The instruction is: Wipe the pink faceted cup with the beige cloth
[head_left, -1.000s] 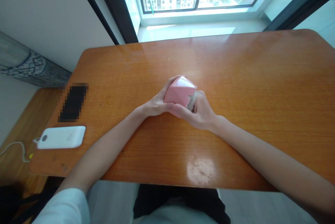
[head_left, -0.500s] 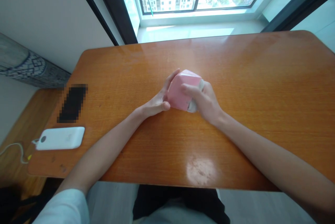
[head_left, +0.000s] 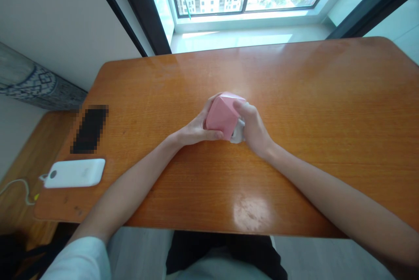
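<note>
Pink faceted object (head_left: 221,116), held between two hands above the middle of the desk (head_left: 183,184). The left grip (head_left: 198,129) is partly open, spread to the object's width and grasping its left end, thumb along the near lower edge and fingers on the far side. The right grip (head_left: 257,133) is more tightly curled at the right end; its thumb presses the upper right face, beside a whitish piece (head_left: 238,132). Its other fingers are largely hidden.
</note>
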Available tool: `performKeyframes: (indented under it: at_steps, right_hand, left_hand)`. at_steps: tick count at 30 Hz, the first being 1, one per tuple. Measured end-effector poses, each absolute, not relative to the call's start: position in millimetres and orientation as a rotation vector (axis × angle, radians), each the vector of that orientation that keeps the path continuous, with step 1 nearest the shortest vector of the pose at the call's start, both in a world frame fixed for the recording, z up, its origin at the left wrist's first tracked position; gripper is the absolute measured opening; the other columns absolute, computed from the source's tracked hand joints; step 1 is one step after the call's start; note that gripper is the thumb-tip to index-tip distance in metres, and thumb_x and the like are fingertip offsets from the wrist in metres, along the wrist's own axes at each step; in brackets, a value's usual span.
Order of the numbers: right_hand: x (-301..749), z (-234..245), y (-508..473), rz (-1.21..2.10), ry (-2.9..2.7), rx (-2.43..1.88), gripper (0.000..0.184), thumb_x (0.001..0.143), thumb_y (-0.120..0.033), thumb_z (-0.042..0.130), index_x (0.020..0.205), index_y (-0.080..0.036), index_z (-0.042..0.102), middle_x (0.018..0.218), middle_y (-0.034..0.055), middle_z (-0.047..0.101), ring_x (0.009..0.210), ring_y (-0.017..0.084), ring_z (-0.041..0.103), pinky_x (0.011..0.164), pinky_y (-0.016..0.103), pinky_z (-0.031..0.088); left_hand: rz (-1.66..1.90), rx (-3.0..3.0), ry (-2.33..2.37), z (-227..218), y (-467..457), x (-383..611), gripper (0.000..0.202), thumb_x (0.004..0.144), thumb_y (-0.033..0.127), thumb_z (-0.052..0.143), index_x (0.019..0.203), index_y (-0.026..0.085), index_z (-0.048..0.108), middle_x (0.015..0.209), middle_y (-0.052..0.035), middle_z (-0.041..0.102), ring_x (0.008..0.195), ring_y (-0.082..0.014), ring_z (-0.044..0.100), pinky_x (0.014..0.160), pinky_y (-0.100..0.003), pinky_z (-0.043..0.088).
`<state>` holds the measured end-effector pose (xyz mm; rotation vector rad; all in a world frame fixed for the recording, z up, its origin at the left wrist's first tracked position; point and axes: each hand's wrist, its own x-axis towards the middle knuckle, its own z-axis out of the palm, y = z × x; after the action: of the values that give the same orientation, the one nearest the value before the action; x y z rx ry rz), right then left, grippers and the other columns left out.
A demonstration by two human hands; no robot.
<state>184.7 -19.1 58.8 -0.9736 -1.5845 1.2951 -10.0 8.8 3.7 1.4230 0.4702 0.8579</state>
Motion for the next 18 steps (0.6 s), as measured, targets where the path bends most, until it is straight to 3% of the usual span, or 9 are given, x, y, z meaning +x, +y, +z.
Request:
performKeyframes:
  at_steps: [2,4,7,10,14,18]
  right_hand:
    - [190,53,-18,0.988,-1.830,-0.974,0.067,0.096,-0.083,0.056,0.064,-0.024,0.047,0.056,-0.0030,0.045,0.054,0.012,0.037,0.052,0.031,0.031]
    - [196,47,-15,0.593,-2.075,-0.874,0.067,0.093,-0.078,0.062,0.058,-0.024,0.045,0.053,-0.0028,0.043,0.054,0.011,0.035,0.053,0.032,0.028]
    - [200,40,-11,0.108,-2.281,-0.700,0.062,0.093,-0.075,0.063,0.061,-0.022,0.060,0.058,0.0017,0.059,0.058,0.015,0.047,0.057,0.034,0.032]
    - [199,40,-11,-0.033,-2.326,-0.717,0.050,0.097,-0.060,0.066,0.065,-0.021,0.068,0.060,0.0031,0.066,0.059,0.016,0.052,0.058,0.035,0.034]
    - [196,53,-14,0.307,-2.215,-0.834,0.047,0.094,-0.053,0.073,0.061,-0.021,0.061,0.057,-0.0007,0.059,0.057,0.013,0.047,0.060,0.033,0.035]
    - [195,72,-11,1.136,-1.698,-0.978,0.048,0.093,-0.061,0.075,0.068,-0.023,0.059,0.062,-0.0021,0.058,0.056,0.013,0.048,0.055,0.031,0.039]
  left_hand:
    - [0.837,1.422,0.483,7,7,-11,0.117,0.073,0.065,0.098,0.168,0.030,0.039,0.164,-0.0174,0.055,0.143,-0.0384,0.062,0.113,-0.046,0.056]
    - [0.831,1.435,0.494,9,6,-11,0.118,0.072,0.067,0.097,0.168,0.029,0.040,0.163,-0.0173,0.056,0.142,-0.0384,0.062,0.114,-0.046,0.055]
    - [0.822,1.449,0.517,9,6,-12,0.116,0.073,0.073,0.094,0.166,0.027,0.043,0.157,-0.0158,0.062,0.140,-0.0388,0.063,0.114,-0.045,0.055]
    - [0.829,1.470,0.562,6,7,-13,0.108,0.075,0.080,0.088,0.161,0.024,0.053,0.156,-0.0153,0.064,0.143,-0.0414,0.061,0.117,-0.046,0.054]
    - [0.851,1.453,0.522,5,7,-11,0.111,0.077,0.091,0.078,0.162,0.025,0.053,0.162,-0.0166,0.060,0.156,-0.0453,0.052,0.129,-0.053,0.046]
    - [0.857,1.332,0.400,12,2,-3,0.128,0.070,0.086,0.088,0.174,0.035,0.032,0.172,-0.0165,0.051,0.164,-0.0451,0.044,0.132,-0.059,0.044]
